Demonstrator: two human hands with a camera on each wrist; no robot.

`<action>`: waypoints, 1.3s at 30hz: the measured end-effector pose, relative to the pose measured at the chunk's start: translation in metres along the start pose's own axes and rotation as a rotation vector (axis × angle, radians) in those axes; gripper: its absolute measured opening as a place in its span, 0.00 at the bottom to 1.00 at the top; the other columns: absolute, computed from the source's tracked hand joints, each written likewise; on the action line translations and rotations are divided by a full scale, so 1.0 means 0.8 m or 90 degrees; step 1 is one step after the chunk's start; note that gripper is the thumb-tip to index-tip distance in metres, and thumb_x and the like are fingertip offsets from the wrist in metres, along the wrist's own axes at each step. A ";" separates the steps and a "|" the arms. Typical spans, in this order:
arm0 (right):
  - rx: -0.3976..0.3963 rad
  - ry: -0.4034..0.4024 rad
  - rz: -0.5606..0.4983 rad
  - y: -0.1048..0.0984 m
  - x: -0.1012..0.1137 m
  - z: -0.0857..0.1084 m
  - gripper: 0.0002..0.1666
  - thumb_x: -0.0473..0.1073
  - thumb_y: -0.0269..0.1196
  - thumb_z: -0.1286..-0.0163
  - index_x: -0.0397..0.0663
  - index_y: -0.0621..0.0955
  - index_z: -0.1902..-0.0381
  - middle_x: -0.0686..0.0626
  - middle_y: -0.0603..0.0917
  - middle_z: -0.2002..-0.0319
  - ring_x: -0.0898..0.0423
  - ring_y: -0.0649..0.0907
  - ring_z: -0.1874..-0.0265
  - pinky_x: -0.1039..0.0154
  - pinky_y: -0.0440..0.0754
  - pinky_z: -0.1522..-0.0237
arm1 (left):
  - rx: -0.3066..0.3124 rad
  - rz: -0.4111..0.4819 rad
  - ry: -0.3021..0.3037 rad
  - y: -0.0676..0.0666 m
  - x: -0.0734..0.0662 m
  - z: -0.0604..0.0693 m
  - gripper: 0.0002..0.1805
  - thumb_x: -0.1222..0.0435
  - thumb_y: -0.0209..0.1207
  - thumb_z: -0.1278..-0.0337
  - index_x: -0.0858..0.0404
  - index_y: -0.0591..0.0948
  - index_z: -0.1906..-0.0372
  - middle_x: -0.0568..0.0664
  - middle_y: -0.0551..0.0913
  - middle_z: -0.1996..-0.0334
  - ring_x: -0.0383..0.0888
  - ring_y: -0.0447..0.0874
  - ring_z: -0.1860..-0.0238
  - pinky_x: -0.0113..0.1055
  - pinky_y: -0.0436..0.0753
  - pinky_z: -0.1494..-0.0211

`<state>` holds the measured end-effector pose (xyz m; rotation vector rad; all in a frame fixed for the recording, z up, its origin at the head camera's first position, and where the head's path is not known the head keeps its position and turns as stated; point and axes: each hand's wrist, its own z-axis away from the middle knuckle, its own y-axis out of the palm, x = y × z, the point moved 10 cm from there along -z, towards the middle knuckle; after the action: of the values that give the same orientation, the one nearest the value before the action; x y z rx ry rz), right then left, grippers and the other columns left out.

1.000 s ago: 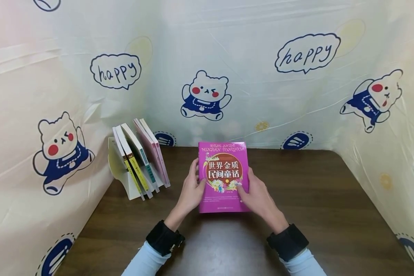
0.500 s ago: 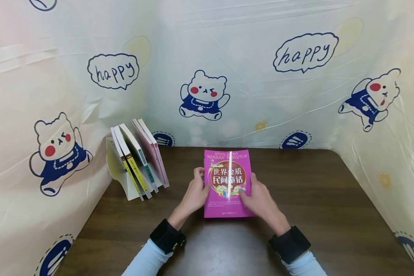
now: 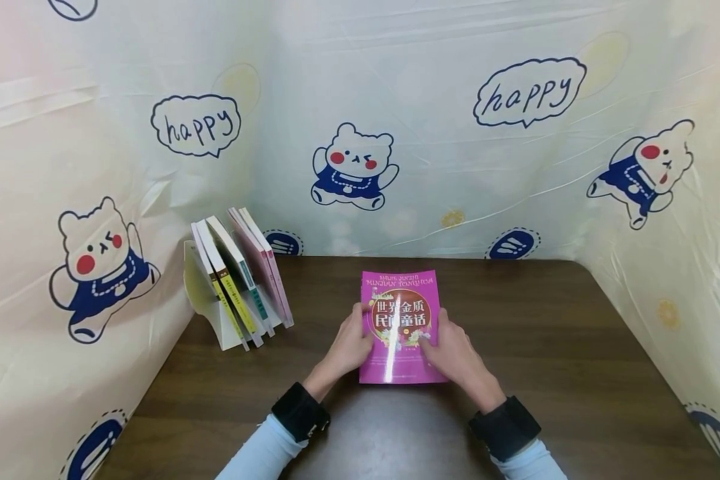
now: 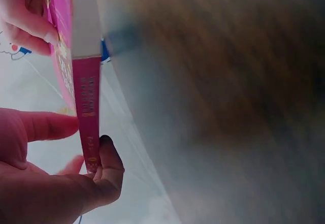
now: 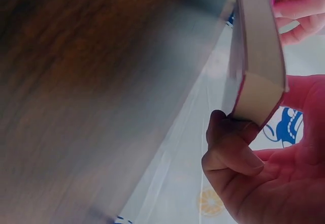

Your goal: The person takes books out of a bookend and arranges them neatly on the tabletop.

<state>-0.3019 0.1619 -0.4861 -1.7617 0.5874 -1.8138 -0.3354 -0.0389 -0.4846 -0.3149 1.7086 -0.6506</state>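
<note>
A magenta paperback book [image 3: 403,367] with a red oval and white Chinese lettering on its cover is held between both hands above the table, cover facing up toward the head camera. My left hand [image 3: 349,343] grips its left side; in the left wrist view the thumb lies on the cover side and the fingers curl round the spine [image 4: 87,97]. The right hand [image 3: 459,353] grips the opposite side with its thumb on the cover. Cream page edges [image 5: 261,94] show in the right wrist view, with curled fingers behind the book. Glare streaks the cover.
At the left of the brown wooden table [image 3: 546,333], a pale book stand [image 3: 207,303] holds several upright, leaning books [image 3: 240,267]. A white printed curtain [image 3: 432,167] encloses the back and both sides. Black bands [image 3: 504,427] circle both wrists.
The book has come down and slightly right in the head view, nearer to the person, with both hands still gripping it. The left hand has moved along with it. The books in the stand stay put.
</note>
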 end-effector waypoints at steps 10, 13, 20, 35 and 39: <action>0.018 0.046 0.058 0.003 -0.014 0.005 0.54 0.45 0.67 0.25 0.24 0.48 0.19 0.34 0.81 0.49 0.55 0.85 0.68 0.59 0.87 0.70 | 0.050 -0.066 0.012 0.023 -0.007 -0.001 0.18 0.80 0.58 0.36 0.67 0.79 0.43 0.57 0.76 0.47 0.60 0.74 0.39 0.54 0.79 0.39; 0.020 0.051 0.061 0.002 -0.016 0.006 0.54 0.44 0.67 0.25 0.24 0.49 0.19 0.34 0.82 0.49 0.56 0.85 0.69 0.60 0.86 0.71 | 0.074 -0.074 -0.001 0.029 -0.005 -0.002 0.19 0.78 0.57 0.33 0.66 0.79 0.40 0.58 0.76 0.46 0.61 0.73 0.38 0.53 0.80 0.39; 0.041 0.076 0.073 0.004 -0.026 0.007 0.54 0.46 0.65 0.24 0.23 0.48 0.19 0.32 0.81 0.46 0.54 0.83 0.68 0.59 0.84 0.70 | 0.117 -0.099 -0.031 0.039 -0.004 -0.002 0.26 0.77 0.59 0.33 0.66 0.77 0.31 0.65 0.75 0.37 0.63 0.70 0.34 0.58 0.75 0.32; 0.046 0.078 0.115 0.005 -0.030 0.008 0.54 0.46 0.67 0.26 0.21 0.50 0.21 0.32 0.81 0.49 0.51 0.82 0.67 0.57 0.83 0.69 | 0.155 -0.173 -0.040 0.048 -0.003 -0.005 0.28 0.74 0.63 0.33 0.67 0.76 0.29 0.63 0.78 0.41 0.60 0.74 0.41 0.57 0.74 0.34; 0.051 0.081 0.112 0.005 -0.031 0.008 0.54 0.46 0.67 0.26 0.21 0.50 0.21 0.32 0.81 0.49 0.51 0.82 0.67 0.57 0.84 0.68 | 0.156 -0.184 -0.053 0.048 -0.004 -0.004 0.28 0.73 0.62 0.32 0.65 0.76 0.28 0.62 0.78 0.41 0.61 0.73 0.40 0.60 0.71 0.34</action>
<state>-0.2949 0.1750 -0.5072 -1.5027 0.6871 -1.8095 -0.3321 -0.0052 -0.5039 -0.4127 1.4975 -1.0347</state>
